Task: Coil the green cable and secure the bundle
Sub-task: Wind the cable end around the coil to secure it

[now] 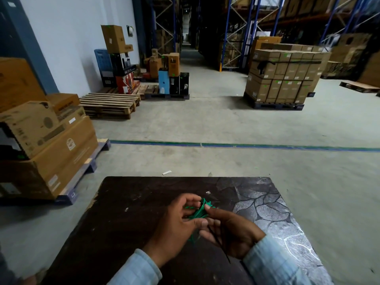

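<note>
The green cable is bunched into a small bundle between the two hands above the table, its long axis running from the left hand up toward the right fingertips. The left hand curls round its near side. The right hand pinches the far end and holds a thin black tie that trails back toward the wrist, so the tie probably goes across the bundle next.

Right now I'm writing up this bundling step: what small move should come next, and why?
Probably pass the thin black tie around the green cable bundle. Both hands already hold the coils together above the table; the right hand holds the tie, which hangs loose, and nothing visibly binds the bundle in the left hand.
</note>
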The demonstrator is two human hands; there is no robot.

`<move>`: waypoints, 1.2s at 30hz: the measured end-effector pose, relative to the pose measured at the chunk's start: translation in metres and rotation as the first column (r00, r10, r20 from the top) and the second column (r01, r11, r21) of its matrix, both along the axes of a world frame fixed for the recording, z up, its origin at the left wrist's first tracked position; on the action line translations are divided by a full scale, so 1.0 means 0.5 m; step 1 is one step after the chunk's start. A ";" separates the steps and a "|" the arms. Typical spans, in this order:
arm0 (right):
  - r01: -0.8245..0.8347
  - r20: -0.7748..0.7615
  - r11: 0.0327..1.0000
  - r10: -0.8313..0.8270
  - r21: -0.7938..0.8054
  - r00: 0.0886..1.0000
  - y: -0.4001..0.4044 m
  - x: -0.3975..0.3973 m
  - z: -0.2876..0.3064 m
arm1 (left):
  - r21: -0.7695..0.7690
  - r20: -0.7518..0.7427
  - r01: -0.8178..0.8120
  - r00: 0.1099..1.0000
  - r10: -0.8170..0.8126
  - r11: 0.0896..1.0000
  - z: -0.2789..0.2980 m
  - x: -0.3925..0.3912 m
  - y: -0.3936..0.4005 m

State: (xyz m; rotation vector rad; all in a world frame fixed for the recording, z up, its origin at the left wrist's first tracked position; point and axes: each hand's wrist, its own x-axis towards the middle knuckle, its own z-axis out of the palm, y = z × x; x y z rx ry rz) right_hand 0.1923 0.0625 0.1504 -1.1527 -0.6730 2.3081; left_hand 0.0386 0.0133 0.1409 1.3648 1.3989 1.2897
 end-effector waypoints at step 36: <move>0.135 0.034 0.815 -0.187 0.563 0.982 -0.092 0.008 0.029 | -0.315 0.529 -0.123 0.801 0.281 0.941 0.025 0.014 0.007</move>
